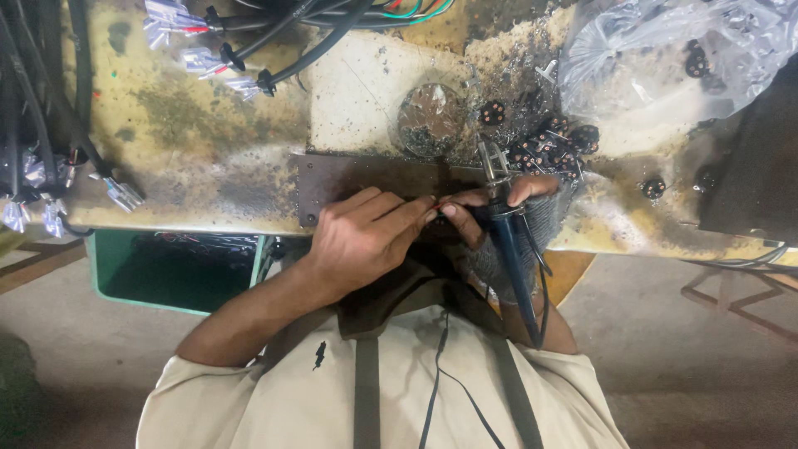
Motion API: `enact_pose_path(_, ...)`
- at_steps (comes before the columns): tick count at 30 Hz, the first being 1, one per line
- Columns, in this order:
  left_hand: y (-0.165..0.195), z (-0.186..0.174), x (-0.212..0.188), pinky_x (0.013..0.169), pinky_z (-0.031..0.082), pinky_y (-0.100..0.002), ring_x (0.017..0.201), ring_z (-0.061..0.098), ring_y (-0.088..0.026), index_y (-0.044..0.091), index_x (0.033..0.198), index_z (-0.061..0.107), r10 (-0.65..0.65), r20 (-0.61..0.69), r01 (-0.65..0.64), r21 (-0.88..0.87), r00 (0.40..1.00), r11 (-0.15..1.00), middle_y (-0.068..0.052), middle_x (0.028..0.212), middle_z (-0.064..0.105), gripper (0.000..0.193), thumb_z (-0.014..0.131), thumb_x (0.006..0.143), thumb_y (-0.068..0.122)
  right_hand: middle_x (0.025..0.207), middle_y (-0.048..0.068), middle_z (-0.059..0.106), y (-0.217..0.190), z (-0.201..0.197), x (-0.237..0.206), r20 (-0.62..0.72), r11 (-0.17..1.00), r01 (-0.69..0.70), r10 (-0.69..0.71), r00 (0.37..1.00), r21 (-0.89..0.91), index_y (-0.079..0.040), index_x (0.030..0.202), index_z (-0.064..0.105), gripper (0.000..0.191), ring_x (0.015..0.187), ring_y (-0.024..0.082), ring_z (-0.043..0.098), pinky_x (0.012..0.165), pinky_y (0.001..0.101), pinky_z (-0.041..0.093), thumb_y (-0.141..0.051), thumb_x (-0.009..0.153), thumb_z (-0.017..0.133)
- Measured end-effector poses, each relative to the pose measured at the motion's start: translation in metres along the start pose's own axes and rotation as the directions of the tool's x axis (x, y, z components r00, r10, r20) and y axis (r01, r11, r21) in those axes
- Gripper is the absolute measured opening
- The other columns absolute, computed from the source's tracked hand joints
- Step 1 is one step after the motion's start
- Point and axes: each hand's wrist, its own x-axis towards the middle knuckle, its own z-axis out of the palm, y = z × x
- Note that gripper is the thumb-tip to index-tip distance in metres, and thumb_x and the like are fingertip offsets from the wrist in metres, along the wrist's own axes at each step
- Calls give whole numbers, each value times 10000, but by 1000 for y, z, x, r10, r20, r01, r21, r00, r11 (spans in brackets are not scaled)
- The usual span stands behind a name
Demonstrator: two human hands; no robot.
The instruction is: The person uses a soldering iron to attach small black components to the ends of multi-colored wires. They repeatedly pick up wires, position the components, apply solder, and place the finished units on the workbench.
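Left hand (366,233): fingers curled together, pinching a thin red wire (438,205) at the near edge of the stained yellow tabletop (208,141).
Right hand (507,208): wrapped in a grey knitted cover, closed on a dark-handled soldering iron (509,249); thumb and forefinger meet the left fingertips.
Iron tip: metal end (490,158) points away from the body, over a dark metal plate (366,176).
Work piece: pinched between both hands, just above the plate's near edge; largely covered by fingers.
Step in hand: judged as positioning a wire end for soldering; the next move calls for a steady grip and the tip brought onto the joint.
Nearby: heap of small round black connectors with copper pins (553,145); clear plastic bag (673,54); black cables with pale plugs (208,41); green bin (174,270) below.
Hard to make out: the joint itself, any solder, and the bag's contents.
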Motion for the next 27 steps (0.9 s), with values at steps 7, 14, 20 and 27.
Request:
enact_pose_path(7,-7,-1,35,546,511,-430,641,680,-307,83,877,644,-257,-114,277,237,960,931,-100,745,675,159,756,968,152,841,10,679,-16,-7,1,-62,942,208,-231,971,-262,-116,912,676,166,879,192,602,905,305,396,-90,908,840)
enact_pose_path(14,-9,6,47,501,497,-443,590,670,-322,78,870,629,-265,-124,290,264,956,920,-101,706,668,156,726,965,154,988,44,675,-7,-9,-2,-109,786,184,-148,983,590,-164,1215,339,485,913,150,702,845,269,537,-192,1045,792)
enact_pose_path(20,-7,-3,22,498,488,-438,572,662,-323,75,821,643,-303,66,302,30,951,953,-118,673,650,166,731,942,147,899,89,609,3,1,-12,-68,897,206,-195,978,391,-99,1217,412,441,770,165,666,687,258,530,-82,987,788)
enact_pose_path(27,11,4,-8,585,520,-413,659,666,-301,48,896,678,-187,-87,188,3,979,982,-105,781,671,103,734,977,82,839,57,637,1,15,0,-12,969,244,-244,970,37,-76,944,505,379,718,160,613,657,253,478,-43,854,872)
